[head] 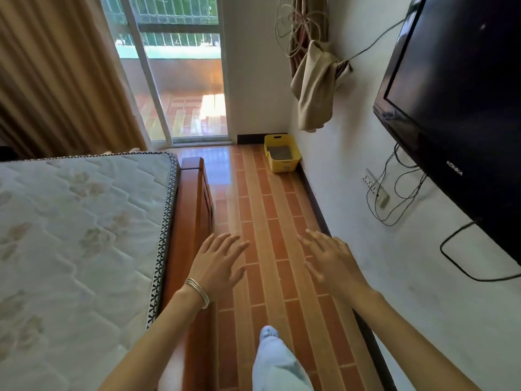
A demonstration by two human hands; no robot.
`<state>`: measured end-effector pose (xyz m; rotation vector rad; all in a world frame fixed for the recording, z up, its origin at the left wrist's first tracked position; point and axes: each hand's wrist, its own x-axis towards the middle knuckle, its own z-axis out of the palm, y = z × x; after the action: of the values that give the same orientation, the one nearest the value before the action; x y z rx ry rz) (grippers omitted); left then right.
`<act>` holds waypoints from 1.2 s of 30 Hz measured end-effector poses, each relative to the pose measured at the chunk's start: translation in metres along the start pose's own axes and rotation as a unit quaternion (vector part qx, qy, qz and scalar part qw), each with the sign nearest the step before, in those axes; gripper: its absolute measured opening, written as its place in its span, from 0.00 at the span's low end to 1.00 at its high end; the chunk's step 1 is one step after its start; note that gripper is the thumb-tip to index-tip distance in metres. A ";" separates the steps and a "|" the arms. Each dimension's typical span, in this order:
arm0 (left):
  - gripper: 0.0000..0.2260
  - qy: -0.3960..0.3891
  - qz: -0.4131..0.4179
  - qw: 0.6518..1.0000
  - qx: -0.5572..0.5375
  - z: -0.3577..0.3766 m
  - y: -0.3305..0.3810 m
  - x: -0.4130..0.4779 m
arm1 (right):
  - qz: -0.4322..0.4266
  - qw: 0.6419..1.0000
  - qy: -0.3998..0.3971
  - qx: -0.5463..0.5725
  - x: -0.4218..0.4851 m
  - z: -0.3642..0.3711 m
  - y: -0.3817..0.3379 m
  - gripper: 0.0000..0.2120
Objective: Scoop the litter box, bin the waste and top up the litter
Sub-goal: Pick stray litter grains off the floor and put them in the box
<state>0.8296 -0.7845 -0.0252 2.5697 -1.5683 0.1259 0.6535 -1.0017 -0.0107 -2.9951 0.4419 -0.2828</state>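
Reaching forward in the head view, both hands were held out over the tiled floor (270,221), palms down, holding nothing and touching nothing. The left hand (218,263) had its fingers straight and spread, with thin bangles (198,292) at the wrist. The right hand (328,259) was likewise spread flat, fingers apart. The yellow litter box (282,153) stood well ahead of both hands, slightly toward the right hand's side, set on the floor against the white wall (352,221), grey litter visible inside. The mattress (79,235) and its wooden bed frame (191,221) lay just beside the left hand. A wall-mounted television (456,103) hung beyond the right hand. One pale trouser leg (275,362) showed below and between the forearms.
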 end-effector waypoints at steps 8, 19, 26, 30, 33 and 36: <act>0.24 -0.007 -0.011 1.000 0.004 0.005 -0.073 0.135 | -0.012 1.000 -0.008 0.012 0.150 0.014 0.055 0.28; 0.23 0.001 -0.007 1.000 0.001 0.030 -0.156 0.275 | -0.024 0.999 -0.007 0.020 0.313 0.046 0.103 0.28; 0.24 0.002 0.028 0.999 0.016 0.050 -0.237 0.380 | 0.008 1.000 -0.016 0.010 0.417 0.082 0.121 0.27; 0.23 -0.013 0.054 0.998 0.003 0.046 -0.288 0.447 | 0.039 0.999 -0.014 0.005 0.491 0.086 0.126 0.28; 0.23 -0.006 0.075 0.997 0.002 0.042 -0.325 0.496 | 0.052 0.999 -0.004 0.005 0.544 0.090 0.128 0.28; 0.24 -0.023 0.099 0.995 0.009 0.043 -0.357 0.540 | 0.059 0.998 0.010 -0.001 0.587 0.094 0.130 0.28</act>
<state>1.3942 -1.1039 -0.0168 2.4416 -1.8433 0.0991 1.1884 -1.2917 -0.0198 -2.9563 0.6193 -0.3026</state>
